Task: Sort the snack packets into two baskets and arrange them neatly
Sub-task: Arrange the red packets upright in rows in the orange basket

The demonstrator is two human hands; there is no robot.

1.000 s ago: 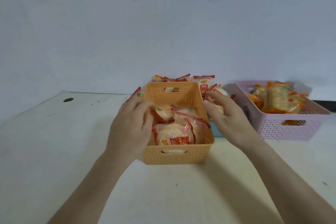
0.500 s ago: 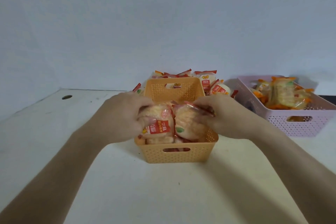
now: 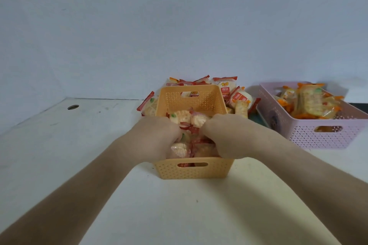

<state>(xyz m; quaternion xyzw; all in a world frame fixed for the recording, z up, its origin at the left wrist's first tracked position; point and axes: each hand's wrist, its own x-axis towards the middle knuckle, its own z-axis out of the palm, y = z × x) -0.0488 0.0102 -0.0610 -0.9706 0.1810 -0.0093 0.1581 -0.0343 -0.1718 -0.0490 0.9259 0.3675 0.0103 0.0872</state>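
Orange perforated basket (image 3: 192,171), pink basket (image 3: 318,137)

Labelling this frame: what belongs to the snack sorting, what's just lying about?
Job: orange perforated plastic basket; red-edged clear snack packets inside it, gripped by left hand and right hand; loose packet pile behind; pink perforated plastic basket with orange-edged packets.
Lying about: round hole in white table.
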